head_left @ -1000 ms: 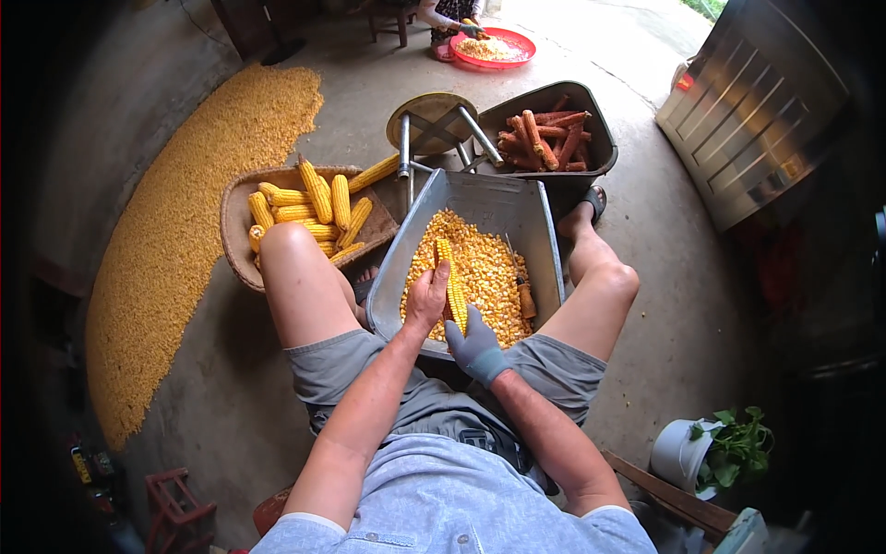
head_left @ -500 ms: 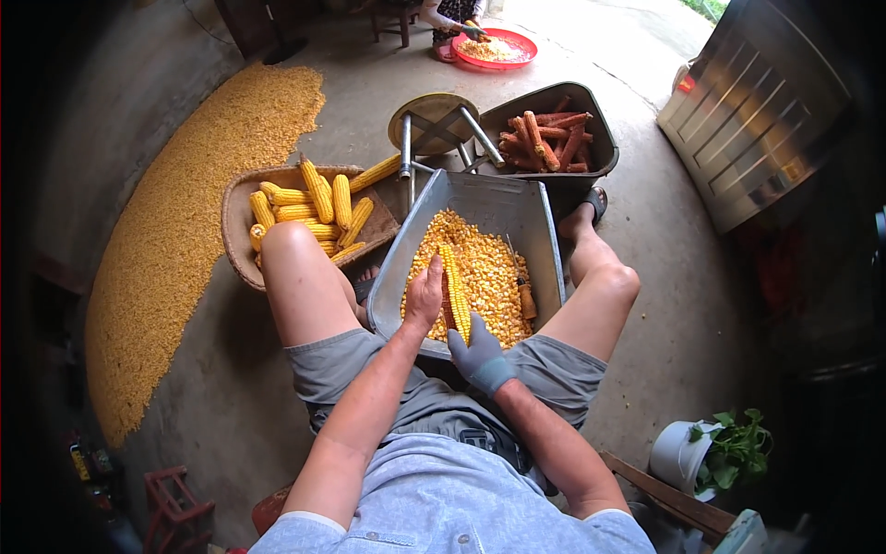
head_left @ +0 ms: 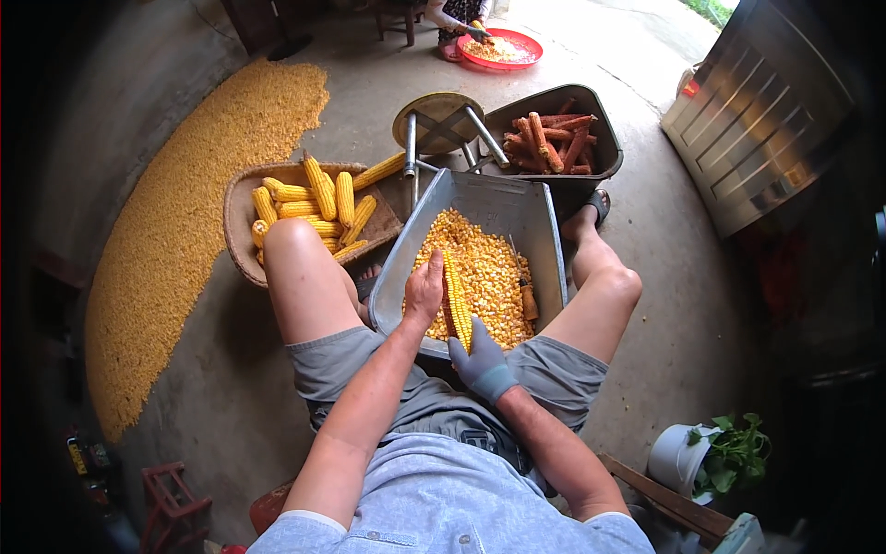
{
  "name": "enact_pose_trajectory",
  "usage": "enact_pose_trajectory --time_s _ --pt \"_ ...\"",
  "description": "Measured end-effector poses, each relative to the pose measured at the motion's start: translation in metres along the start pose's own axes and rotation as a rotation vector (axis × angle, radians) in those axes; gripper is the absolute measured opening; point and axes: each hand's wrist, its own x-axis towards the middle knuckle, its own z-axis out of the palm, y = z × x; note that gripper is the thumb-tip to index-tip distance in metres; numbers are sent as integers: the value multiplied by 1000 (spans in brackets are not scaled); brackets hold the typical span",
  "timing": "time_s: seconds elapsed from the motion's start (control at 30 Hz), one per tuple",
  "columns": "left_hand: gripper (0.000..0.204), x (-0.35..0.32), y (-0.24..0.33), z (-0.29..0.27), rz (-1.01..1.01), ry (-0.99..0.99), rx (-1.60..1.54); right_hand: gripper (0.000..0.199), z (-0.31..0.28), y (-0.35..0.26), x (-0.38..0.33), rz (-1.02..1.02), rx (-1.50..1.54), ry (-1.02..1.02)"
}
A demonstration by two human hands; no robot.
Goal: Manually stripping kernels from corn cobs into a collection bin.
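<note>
An ear of corn is held upright-slanted over a grey metal tub. Some of its yellow kernels are gone on the left side, where the reddish cob shows. My bare left hand is closed against the ear's upper left side. Lower down, my right hand, in a grey-blue glove, grips the near end with its thumb along the ear. Loose kernels cover the tub's bottom. Against the tub's right wall lies a tool with a wooden handle and a thin metal shaft.
Whole ears fill a basket on the left. Behind the tub are a tipped stool and a dark bin of bare red cobs. Kernels spread over the left floor. Another person works at a red basin.
The whole view has shifted slightly. Both hands stay on the ear of corn, which has hardly moved.
</note>
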Motion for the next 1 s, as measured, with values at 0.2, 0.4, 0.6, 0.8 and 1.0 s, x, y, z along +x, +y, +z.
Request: enact_pose_trajectory --time_s 0.2,0.4,0.6,0.8,1.0 --pt "52 6 -16 2 89 144 -3 52 0 -5 -3 -46 -16 17" --pt "51 7 -1 1 -62 39 -58 55 -2 0 -4 10 -84 -9" --pt "50 15 -14 -2 -55 70 -180 61 2 0 -5 -40 -80 -24" --pt "33 7 -26 1 29 -24 0 60 -5 -1 1 176 117 -70" --pt "36 -6 -13 9 -91 -163 -30 57 -3 9 3 54 46 48"
